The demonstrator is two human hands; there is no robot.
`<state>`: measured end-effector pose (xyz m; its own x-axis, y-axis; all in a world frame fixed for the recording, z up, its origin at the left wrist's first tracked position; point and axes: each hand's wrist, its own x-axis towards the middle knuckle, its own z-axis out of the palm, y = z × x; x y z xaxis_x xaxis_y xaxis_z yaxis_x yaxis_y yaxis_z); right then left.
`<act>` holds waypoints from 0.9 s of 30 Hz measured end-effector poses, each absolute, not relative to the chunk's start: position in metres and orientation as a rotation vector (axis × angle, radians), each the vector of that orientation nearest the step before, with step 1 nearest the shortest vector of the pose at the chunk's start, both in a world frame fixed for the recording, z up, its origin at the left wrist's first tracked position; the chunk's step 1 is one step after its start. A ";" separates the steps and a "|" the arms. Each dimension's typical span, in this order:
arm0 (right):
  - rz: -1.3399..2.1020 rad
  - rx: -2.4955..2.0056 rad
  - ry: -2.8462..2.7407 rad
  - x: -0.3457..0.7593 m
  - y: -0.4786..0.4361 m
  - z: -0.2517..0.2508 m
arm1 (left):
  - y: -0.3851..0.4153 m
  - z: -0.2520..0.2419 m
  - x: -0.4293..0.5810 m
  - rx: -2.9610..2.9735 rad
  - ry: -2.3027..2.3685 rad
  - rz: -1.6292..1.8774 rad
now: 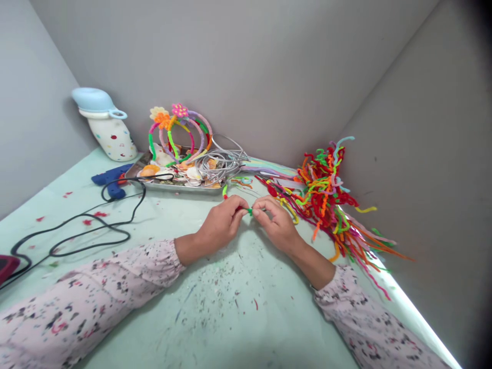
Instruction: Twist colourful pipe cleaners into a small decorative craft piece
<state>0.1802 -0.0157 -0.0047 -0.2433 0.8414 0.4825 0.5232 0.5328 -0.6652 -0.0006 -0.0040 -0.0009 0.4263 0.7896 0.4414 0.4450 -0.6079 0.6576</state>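
The pale green counter (215,312) is speckled with paint and flecks, and it runs into a grey corner. A shallow metal tray (172,186) sits at the back, with a blue glue gun (111,178) just beside it. The gun's black cord (77,225) loops across the left side toward a red-and-black object (7,266) at the edge. A white spotted jug (112,137) stands in the corner. A heap of colorful pipe cleaners (323,205) spreads along the right, and small red scraps (94,215) dot the left.
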 end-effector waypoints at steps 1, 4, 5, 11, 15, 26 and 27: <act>0.438 -1.119 -1.913 0.180 -0.016 -0.004 | -0.004 -0.001 -0.001 2.236 1.042 1.049; 0.365 -1.136 -1.934 0.179 -0.017 -0.004 | -0.004 -0.002 -0.001 2.229 1.040 1.056; 0.355 -1.136 -1.945 0.179 -0.017 -0.004 | -0.004 -0.002 -0.001 2.229 1.039 1.054; 0.392 -1.097 -1.971 0.180 -0.017 -0.007 | -0.005 0.001 -0.001 2.240 1.033 1.020; 0.457 -1.094 -1.947 0.181 -0.017 -0.007 | -0.006 0.002 -0.001 2.239 1.020 1.027; 0.416 -1.079 -1.946 0.179 -0.017 -0.006 | -0.006 0.000 -0.001 2.219 1.029 1.012; 0.424 -1.072 -1.946 0.180 -0.017 -0.007 | -0.005 0.000 -0.001 2.218 1.024 1.011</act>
